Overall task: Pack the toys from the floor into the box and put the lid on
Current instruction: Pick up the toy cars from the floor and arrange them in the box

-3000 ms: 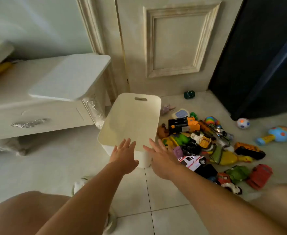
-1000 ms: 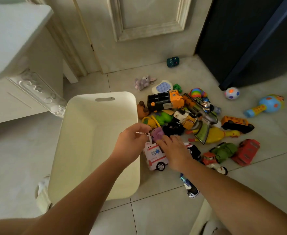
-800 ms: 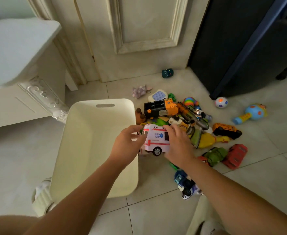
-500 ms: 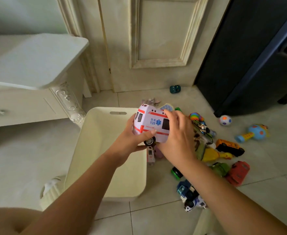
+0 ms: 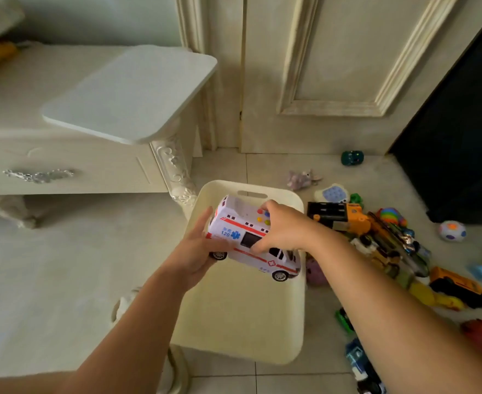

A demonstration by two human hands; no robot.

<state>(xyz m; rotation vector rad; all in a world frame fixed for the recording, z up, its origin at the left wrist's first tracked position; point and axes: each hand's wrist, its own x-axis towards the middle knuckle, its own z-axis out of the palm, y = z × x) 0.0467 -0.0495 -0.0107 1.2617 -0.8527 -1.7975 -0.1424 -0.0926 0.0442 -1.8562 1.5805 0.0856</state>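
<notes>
White plastic toy ambulance with red stripes (image 5: 241,223) is held in the air by both hands, nose tilted down to the right. Left hand (image 5: 197,251): fingers curled under the rear end, thumb up against its back. Right hand (image 5: 283,227): fingers arched over the roof, thumb pressed on the side window. Below the fingers, an open cream plastic box (image 5: 234,317) on the tiled floor. Right of the right-hand fingers, a heap of mixed coloured toy vehicles (image 5: 376,243).

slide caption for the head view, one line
Left hand and right hand hold a toy ambulance over the open box beside scattered toys.
</notes>
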